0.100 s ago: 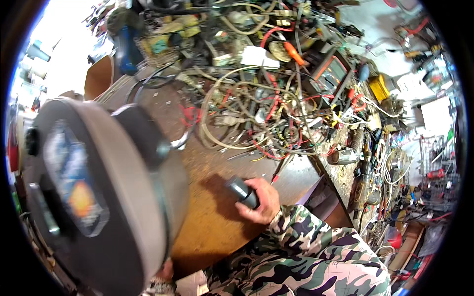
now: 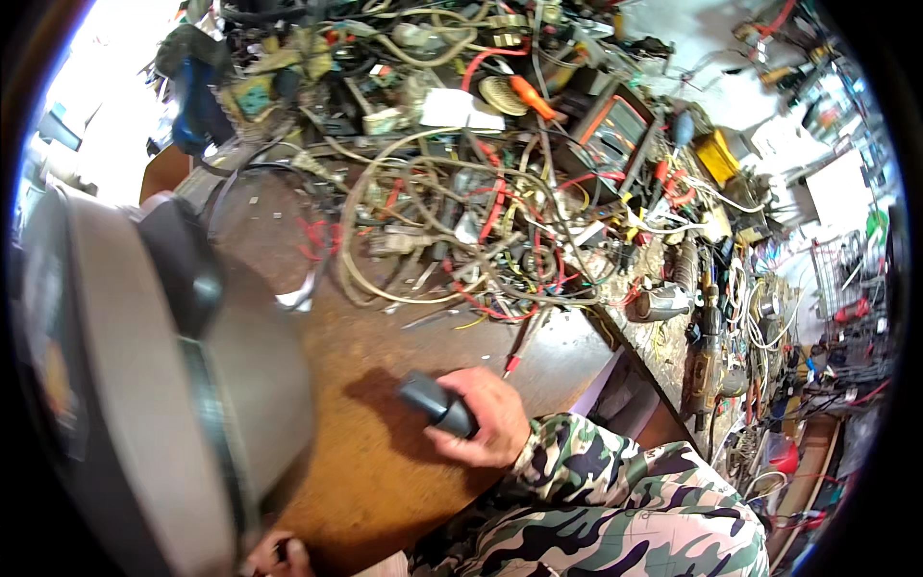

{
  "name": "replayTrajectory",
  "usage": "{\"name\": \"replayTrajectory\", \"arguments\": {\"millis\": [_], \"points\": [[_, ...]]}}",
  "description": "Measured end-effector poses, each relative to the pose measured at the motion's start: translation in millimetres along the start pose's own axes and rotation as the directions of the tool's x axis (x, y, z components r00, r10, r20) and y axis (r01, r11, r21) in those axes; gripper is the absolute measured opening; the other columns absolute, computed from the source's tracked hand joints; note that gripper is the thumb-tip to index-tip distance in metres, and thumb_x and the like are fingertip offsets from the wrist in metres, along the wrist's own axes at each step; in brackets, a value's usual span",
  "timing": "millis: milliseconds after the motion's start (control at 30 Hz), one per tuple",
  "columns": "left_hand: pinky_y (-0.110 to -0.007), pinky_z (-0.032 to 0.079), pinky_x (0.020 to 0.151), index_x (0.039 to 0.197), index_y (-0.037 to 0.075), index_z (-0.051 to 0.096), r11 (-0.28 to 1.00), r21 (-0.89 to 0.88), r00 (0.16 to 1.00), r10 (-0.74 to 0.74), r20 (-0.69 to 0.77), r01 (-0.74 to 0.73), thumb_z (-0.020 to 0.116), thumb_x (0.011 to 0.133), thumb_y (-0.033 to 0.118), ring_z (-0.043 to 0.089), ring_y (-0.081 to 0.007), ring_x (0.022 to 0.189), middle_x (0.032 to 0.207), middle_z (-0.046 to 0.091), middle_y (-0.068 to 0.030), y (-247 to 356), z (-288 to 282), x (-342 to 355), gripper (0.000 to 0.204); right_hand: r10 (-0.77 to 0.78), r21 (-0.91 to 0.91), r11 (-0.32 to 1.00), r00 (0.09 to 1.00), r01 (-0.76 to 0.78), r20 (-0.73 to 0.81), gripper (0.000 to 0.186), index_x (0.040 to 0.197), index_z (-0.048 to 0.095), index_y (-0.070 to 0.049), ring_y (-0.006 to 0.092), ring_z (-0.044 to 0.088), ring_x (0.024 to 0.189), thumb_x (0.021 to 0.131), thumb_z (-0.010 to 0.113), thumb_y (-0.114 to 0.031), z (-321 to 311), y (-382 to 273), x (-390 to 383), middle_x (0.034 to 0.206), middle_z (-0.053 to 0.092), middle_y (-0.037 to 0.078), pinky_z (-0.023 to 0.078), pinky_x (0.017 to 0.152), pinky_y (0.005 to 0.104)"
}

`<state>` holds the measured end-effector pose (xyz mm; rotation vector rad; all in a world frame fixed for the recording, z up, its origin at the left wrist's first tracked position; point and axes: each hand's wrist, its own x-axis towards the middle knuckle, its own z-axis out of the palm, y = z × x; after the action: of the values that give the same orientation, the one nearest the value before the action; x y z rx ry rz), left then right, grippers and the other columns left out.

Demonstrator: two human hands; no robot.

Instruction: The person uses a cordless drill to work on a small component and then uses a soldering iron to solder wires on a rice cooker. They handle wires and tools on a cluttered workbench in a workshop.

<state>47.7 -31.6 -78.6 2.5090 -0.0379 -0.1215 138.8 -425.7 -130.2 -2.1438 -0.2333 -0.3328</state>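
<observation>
My right hand [image 2: 486, 413] is wrapped round a short dark grey cylindrical piece [image 2: 437, 402], held tilted just above the brown tabletop [image 2: 361, 452]. Its wider end points away to the left. At the left stands a large rounded grey-brown appliance [image 2: 255, 385] with a dark, curved, handle-like part [image 2: 183, 264] on its top; motion blurs it. Low beside the appliance, at the bottom edge, my left hand [image 2: 279, 558] shows only in part. Its fingers are curled about a small dark bit I cannot make out.
Tangled cables [image 2: 442, 221] cover the back of the table. Behind them lie an orange-handled tool [image 2: 532, 97] and a multimeter [image 2: 611, 135]. A thin red-handled tool [image 2: 524, 346] rests beyond my right hand. Power tools [image 2: 663, 300] and wires crowd the right side.
The whole view has shifted, so the bench appears farther left. The appliance has slid left in view, and more of my left hand's fingers show. My right hand still grips the dark cylindrical piece.
</observation>
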Motion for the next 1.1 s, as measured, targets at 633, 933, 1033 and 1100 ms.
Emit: {"name": "replayTrajectory", "arguments": {"millis": [633, 933, 1033, 1100], "points": [[-0.025, 0.052, 0.073, 0.129, 0.005, 0.052, 0.386, -0.889, 0.967, 0.164, -0.195, -0.245, 0.059, 0.099, 0.038, 0.061, -0.0088, 0.086, 0.104, 0.063, -0.0004, 214.9, 171.7, -67.0, 0.045, -0.619, -0.231, 0.781, 0.674, 0.58, -0.403, 0.061, 0.109, 0.053, 0.004, 0.0339, 0.057, 0.079, 0.058, 0.08, -0.014, -76.8, -66.6, -159.0, 0.09, 0.055, 0.015, 0.051, 0.07, 0.0418], [-0.024, 0.04, 0.052, 0.095, 0.007, 0.068, 0.414, -0.903, 0.927, 0.371, 0.051, -0.115, 0.056, 0.094, 0.05, 0.047, -0.0075, 0.058, 0.073, 0.057, 0.0003, 241.0, 163.0, -26.0, 0.044, -0.444, -0.717, 0.614, 0.896, 0.33, 0.033, 0.072, 0.132, 0.056, -0.005, 0.036, 0.059, 0.115, 0.069, 0.085, -0.023, -228.6, -81.6, -219.0, 0.124, 0.062, 0.018, 0.048, 0.097, 0.0457], [-0.023, 0.032, 0.043, 0.089, 0.01, 0.064, 0.437, -0.896, 0.865, 0.476, 0.161, -0.074, 0.05, 0.094, 0.056, 0.039, -0.006, 0.046, 0.067, 0.053, 0.0011, 222.1, 183.1, 12.4, 0.049, 0.008, -0.861, 0.509, 1.0, -0.028, -0.028, 0.057, 0.123, 0.057, 0.0, 0.0383, 0.059, 0.1, 0.074, 0.076, -0.023, -310.1, -32.4, -265.3, 0.109, 0.062, 0.02, 0.048, 0.088, 0.0465], [-0.022, 0.029, 0.04, 0.09, 0.01, 0.061, 0.398, -0.917, 0.85, 0.467, 0.243, 0.043, 0.05, 0.095, 0.056, 0.038, -0.0061, 0.044, 0.067, 0.053, 0.0007, 216.4, 180.8, 23.0, 0.047, 0.115, -0.893, 0.414, 0.983, -0.175, -0.14, 0.057, 0.122, 0.057, 0.0, 0.04, 0.059, 0.1, 0.073, 0.074, -0.024, -367.2, -1.7, -315.8, 0.107, 0.062, 0.021, 0.047, 0.087, 0.0465]]}}
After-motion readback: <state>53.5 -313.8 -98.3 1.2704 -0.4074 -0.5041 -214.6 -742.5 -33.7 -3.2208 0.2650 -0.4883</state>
